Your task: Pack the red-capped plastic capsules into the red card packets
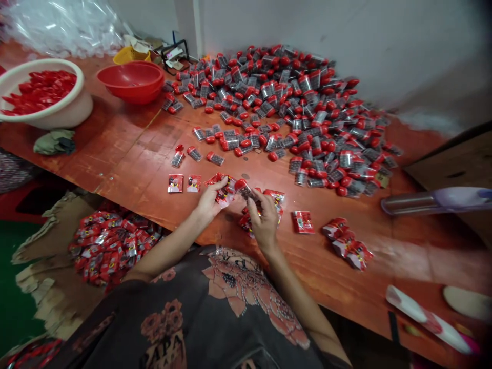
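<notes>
My left hand (208,199) is closed on a red printed plastic packet (226,193). Just beside the packet, my right hand (265,219) grips a small clear container with a red cap (243,187) and dark contents, its capped end toward the packet. Under and behind my right hand lie more red packets (277,199) on the table, partly hidden by it. Two flat red packets (175,183) rest left of my left hand, with a few loose containers (194,153) above them. Another flat packet (303,222) lies right of my right hand.
A large heap of red-capped containers (269,92) covers the table's back by the wall. On the left stand a white tub (73,105) of red pieces and a red bowl (130,82). Filled packets (111,241) sit in a torn carton below. A purple-topped bottle (423,201) lies right.
</notes>
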Action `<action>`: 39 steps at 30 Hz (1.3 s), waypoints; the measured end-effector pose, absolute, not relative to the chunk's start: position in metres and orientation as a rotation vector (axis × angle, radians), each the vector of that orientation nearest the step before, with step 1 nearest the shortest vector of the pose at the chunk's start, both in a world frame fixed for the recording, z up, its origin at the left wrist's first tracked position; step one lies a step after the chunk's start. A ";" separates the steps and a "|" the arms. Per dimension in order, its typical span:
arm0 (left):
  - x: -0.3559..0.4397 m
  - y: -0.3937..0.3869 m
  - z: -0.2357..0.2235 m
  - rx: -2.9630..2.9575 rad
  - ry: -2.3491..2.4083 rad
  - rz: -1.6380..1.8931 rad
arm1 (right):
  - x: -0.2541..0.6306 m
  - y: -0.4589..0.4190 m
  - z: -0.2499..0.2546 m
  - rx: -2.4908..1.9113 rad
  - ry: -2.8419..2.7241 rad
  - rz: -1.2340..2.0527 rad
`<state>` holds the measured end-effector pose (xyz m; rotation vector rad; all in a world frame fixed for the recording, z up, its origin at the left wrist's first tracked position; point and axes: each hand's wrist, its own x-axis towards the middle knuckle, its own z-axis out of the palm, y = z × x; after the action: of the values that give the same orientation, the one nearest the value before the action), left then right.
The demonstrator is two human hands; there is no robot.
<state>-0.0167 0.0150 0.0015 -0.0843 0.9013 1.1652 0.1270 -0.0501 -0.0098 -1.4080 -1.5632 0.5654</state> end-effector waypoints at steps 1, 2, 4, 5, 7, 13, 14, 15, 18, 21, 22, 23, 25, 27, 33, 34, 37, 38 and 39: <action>-0.016 0.014 0.002 -0.073 0.907 1.160 | 0.127 -0.051 -0.010 -1.424 -1.544 0.566; -0.016 0.013 0.003 -0.064 0.909 1.159 | 0.128 -0.052 -0.009 -1.433 -1.529 0.578; -0.016 0.011 0.004 -0.055 0.905 1.171 | 0.127 -0.056 -0.009 -1.429 -1.507 0.621; -0.016 0.010 0.004 -0.053 0.899 1.177 | 0.127 -0.057 -0.009 -1.420 -1.486 0.652; -0.016 0.008 0.004 -0.044 0.893 1.187 | 0.126 -0.060 -0.010 -1.399 -1.409 0.734; -0.015 0.005 0.003 0.017 0.939 1.202 | 0.124 -0.064 -0.007 -1.344 -1.141 1.125; -0.015 0.004 0.004 0.017 0.949 1.205 | 0.124 -0.064 -0.005 -1.334 -1.107 1.172; -0.014 0.004 0.005 0.019 0.958 1.206 | 0.125 -0.063 -0.004 -1.329 -1.076 1.191; -0.011 0.000 0.011 0.048 0.959 1.205 | 0.126 -0.063 -0.002 -1.345 -1.032 1.163; -0.008 -0.004 0.016 0.121 0.913 1.212 | 0.129 -0.064 -0.003 -1.362 -1.067 1.161; -0.008 -0.006 0.018 0.149 0.887 1.220 | 0.130 -0.064 -0.003 -1.362 -1.079 1.157; -0.008 -0.007 0.019 0.177 0.858 1.228 | 0.132 -0.065 -0.003 -1.360 -1.088 1.146; -0.008 -0.008 0.019 0.230 0.802 1.237 | 0.134 -0.067 -0.004 -1.356 -1.093 1.112; -0.008 -0.009 0.018 0.265 0.762 1.242 | 0.136 -0.069 -0.004 -1.365 -1.111 1.055; -0.011 -0.011 0.012 0.349 0.799 1.126 | 0.135 -0.075 -0.009 -1.331 -1.077 1.098; -0.011 -0.012 0.012 0.376 0.809 1.099 | 0.134 -0.075 -0.009 -1.314 -1.056 1.125; -0.013 -0.013 0.014 0.413 0.786 1.069 | 0.134 -0.078 -0.007 -1.312 -1.123 1.014; -0.013 -0.014 0.016 0.413 0.767 1.078 | 0.133 -0.078 -0.007 -1.325 -1.167 0.938; -0.012 -0.014 0.017 0.412 0.750 1.090 | 0.133 -0.079 -0.006 -1.338 -1.196 0.876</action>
<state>-0.0125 -0.0142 0.0172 0.4120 0.7495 1.0896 0.1330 -0.0793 -0.0060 -1.3382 -1.1960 0.8757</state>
